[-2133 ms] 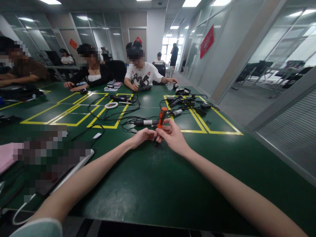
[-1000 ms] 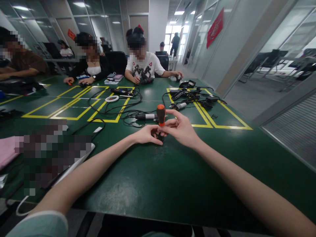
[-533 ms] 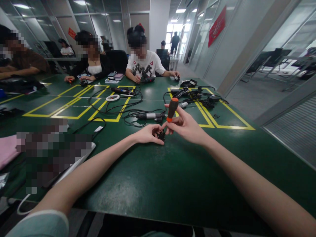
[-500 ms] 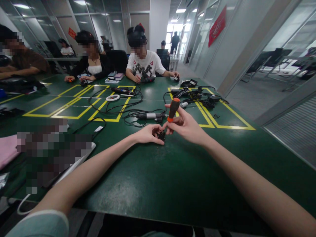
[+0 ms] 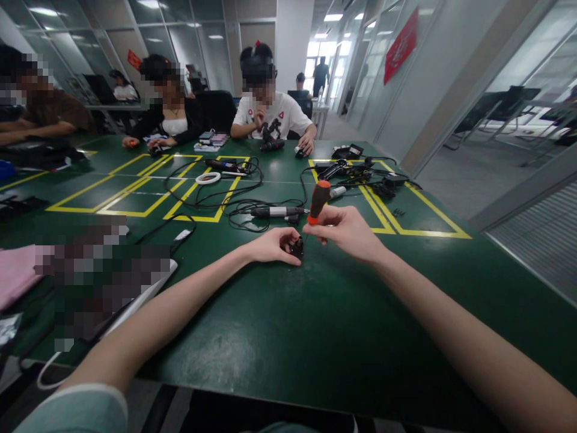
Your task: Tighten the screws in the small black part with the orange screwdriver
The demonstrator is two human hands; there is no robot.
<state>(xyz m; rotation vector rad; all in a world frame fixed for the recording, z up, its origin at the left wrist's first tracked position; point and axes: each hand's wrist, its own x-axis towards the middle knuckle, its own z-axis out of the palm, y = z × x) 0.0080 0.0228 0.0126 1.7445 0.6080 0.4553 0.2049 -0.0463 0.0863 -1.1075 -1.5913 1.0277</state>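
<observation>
My left hand is closed round a small black part low over the green table; its exact kind is too small to tell. In my right hand is a screwdriver with a black and orange handle, gripped near the handle's lower end. The handle leans slightly to the right, and the thin shaft points down beside the black part. Whether the tip touches the part I cannot make out. Just beyond my hands lies a grey and black pen-shaped electric tool with its cable.
Coiled black cables lie at the right, near small dark pieces. A white tape ring and another corded tool are farther back. A white-edged device sits at left. Co-workers sit across the table, one in a white shirt.
My right hand's fingers have curled in round the screwdriver, and its shaft now stands to the right of the black part. Across the table, the person in white has raised one hand.
</observation>
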